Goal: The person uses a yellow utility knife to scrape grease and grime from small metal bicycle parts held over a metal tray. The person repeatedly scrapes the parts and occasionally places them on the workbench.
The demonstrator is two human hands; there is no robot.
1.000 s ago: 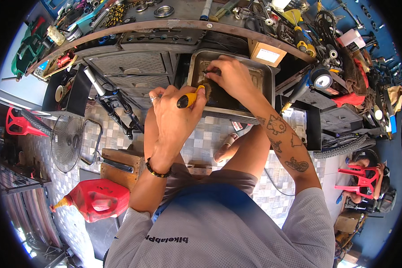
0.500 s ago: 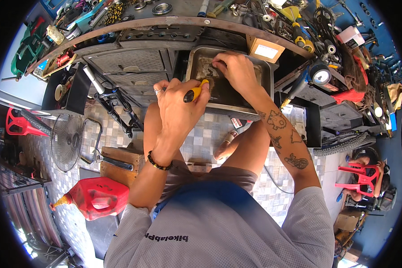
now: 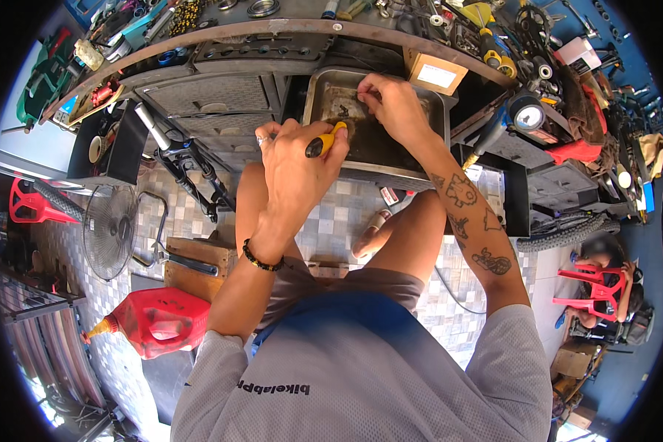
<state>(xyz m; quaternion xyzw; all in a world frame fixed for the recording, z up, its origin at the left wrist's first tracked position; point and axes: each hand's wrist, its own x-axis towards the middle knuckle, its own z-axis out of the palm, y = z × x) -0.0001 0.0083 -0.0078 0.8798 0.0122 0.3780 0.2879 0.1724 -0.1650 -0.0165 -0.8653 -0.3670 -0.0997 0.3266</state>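
My left hand [image 3: 298, 158] is closed around a brush [image 3: 319, 146] with a yellow-and-black handle. Brownish bristles seem to show past my fingers, low over the left part of a metal tray [image 3: 440, 121]. The tray holds dark, murky liquid, with a dark, small shape near its far left. Over the tray's far middle, my right hand [image 3: 396, 110] has its thumb and fingertips pinched together. Whatever sits in that pinch is too small or hidden to make out.
A cluttered workbench [image 3: 272, 26] with drawers runs across the far side. A cardboard box [image 3: 436, 74] stands behind the tray. At left are a bicycle fork [image 3: 191, 166], a fan [image 3: 110, 232] and a red jug [image 3: 162, 324]. A person [image 3: 597, 254] is by a red chair [image 3: 600, 291] at right.
My right hand has shifted slightly right, still pinched. My left hand and the brush have moved a little toward the far side. The tray appears slightly higher in the picture.
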